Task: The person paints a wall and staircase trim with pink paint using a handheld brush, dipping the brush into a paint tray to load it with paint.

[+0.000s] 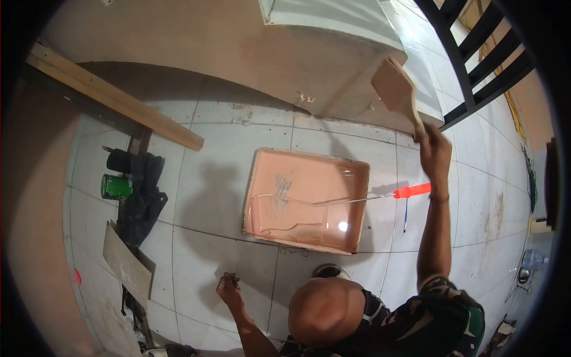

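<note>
My right hand (436,154) is closed round the handle of a wide flat brush (395,86) coated in peach paint. The brush points up and overlaps the peach-painted ledge in view; whether they touch I cannot tell. Low in the view, my left hand (229,290) is held over the tiles with its fingers curled together; what is between them is too small to name. A peach-coated paint tray (306,160) lies on the floor between my hands. A paint roller with a red handle (411,191) rests across it, and a paint-covered brush shape (291,230) lies inside.
Long wooden beam (119,98) at upper left; green can (116,187), black cloth (143,199) and flat board (128,262) below it. Black metal railing (491,59) at upper right. A thin blue item (406,214) lies on the floor tiles (202,256). My bent knee is at bottom centre.
</note>
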The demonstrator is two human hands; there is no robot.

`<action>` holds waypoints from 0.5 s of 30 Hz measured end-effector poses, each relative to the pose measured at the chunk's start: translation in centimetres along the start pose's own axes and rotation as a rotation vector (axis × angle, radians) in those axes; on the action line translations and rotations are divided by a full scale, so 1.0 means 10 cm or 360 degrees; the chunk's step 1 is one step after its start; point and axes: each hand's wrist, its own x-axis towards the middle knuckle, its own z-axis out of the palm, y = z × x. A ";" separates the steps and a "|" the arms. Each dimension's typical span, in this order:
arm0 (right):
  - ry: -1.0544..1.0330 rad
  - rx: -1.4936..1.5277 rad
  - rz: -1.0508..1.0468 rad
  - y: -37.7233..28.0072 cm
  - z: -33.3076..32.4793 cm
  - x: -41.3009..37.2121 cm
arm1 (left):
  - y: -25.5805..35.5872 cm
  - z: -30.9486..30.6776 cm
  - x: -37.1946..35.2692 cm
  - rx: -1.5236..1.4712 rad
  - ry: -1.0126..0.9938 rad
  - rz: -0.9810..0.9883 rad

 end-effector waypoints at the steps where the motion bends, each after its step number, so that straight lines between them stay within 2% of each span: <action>1: 0.0007 0.0059 0.0127 0.07 0.02 -0.18 | -0.01 0.01 0.02 -0.0022 -0.0006 0.0010; 2: 0.0015 0.0118 0.0264 0.15 0.07 -0.35 | 0.00 0.02 0.03 -0.0014 -0.0021 0.0007; 4: -0.0321 0.0429 0.0710 0.04 0.25 -0.56 | 0.02 0.07 0.06 -0.0083 -0.0007 -0.0004; 6: -0.0457 0.0992 0.1207 -0.18 0.51 -0.63 | 0.03 0.13 0.09 -0.0066 -0.0032 0.0079; 7: -0.0476 0.1157 0.1261 -0.20 0.68 -0.64 | 0.04 0.17 0.08 -0.0060 -0.0036 0.0158; 10: -0.0508 0.1542 0.1515 0.06 1.24 -0.64 | 0.18 0.24 0.00 0.0005 -0.0052 0.0124; 12: -0.0395 0.1592 0.1673 0.14 1.46 -0.53 | 0.22 0.22 -0.07 0.0006 -0.0046 0.0084; 15: -0.0318 0.1615 0.1705 0.31 1.63 -0.20 | 0.20 0.15 -0.11 0.0008 -0.0010 0.0024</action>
